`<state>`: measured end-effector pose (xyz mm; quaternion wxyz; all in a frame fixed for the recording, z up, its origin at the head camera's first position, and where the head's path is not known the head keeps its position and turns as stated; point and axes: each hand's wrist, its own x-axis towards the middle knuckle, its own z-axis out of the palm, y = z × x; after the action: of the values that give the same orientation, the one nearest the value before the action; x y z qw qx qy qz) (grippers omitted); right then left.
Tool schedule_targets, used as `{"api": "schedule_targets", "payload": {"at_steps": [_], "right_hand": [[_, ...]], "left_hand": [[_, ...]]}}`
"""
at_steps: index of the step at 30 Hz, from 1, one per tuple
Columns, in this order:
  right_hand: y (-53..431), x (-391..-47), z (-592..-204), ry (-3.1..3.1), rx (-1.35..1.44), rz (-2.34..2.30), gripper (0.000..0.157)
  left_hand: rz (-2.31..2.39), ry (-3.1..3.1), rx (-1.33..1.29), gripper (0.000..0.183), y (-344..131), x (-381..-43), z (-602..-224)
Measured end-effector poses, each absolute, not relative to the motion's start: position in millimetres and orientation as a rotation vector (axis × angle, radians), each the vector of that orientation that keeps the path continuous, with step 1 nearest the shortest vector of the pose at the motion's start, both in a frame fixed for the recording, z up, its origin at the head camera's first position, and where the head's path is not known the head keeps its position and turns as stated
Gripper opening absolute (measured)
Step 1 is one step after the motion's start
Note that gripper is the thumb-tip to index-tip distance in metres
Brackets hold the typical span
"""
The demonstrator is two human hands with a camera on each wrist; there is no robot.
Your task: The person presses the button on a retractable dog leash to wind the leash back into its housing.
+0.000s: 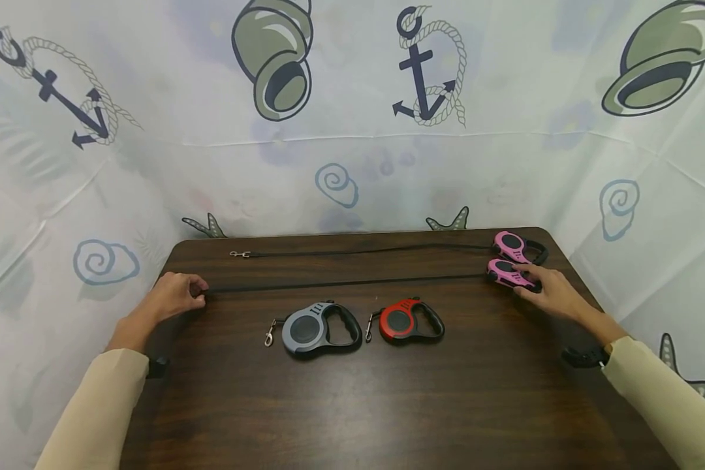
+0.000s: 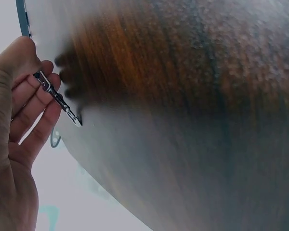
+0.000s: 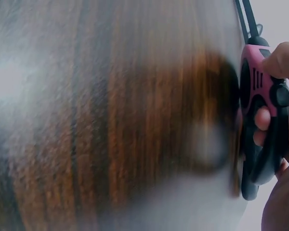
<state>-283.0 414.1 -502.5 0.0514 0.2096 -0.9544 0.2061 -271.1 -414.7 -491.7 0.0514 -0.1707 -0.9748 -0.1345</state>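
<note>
At the table's left edge my left hand (image 1: 178, 294) pinches the clip end of a black leash cord (image 1: 341, 283). Its metal snap hook (image 2: 60, 98) sticks out between thumb and fingers in the left wrist view. The cord runs straight across to a pink retractable leash (image 1: 508, 274) at the right, whose black handle my right hand (image 1: 545, 290) grips. In the right wrist view the fingers (image 3: 262, 119) pass through the handle loop of that pink leash (image 3: 256, 62). Just behind it lies a second pink retractable leash (image 1: 511, 241), its cord (image 1: 364, 250) drawn out leftward to a metal clip (image 1: 240, 254).
A grey retractable leash (image 1: 305, 328) and a red one (image 1: 398, 320) lie mid-table, cords wound in, clips to their left. The dark wooden table (image 1: 352, 411) backs onto a white printed curtain (image 1: 364, 117), which also hangs at both sides.
</note>
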Motion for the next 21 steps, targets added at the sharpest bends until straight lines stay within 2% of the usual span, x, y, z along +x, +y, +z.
{"api": "schedule_targets", "payload": {"at_steps": [14, 21], "right_hand": [[402.3, -282.4, -482.9, -2.913, 0.416, 0.790, 0.051], [404.5, -280.4, -478.9, -2.839, 0.354, 1.017, 0.048]], "left_hand": [[-0.541, -2.920, -0.529, 0.017, -425.4, -267.8, -488.8], [-0.629, -2.943, -0.539, 0.017, -429.4, -265.0, -486.3]]}}
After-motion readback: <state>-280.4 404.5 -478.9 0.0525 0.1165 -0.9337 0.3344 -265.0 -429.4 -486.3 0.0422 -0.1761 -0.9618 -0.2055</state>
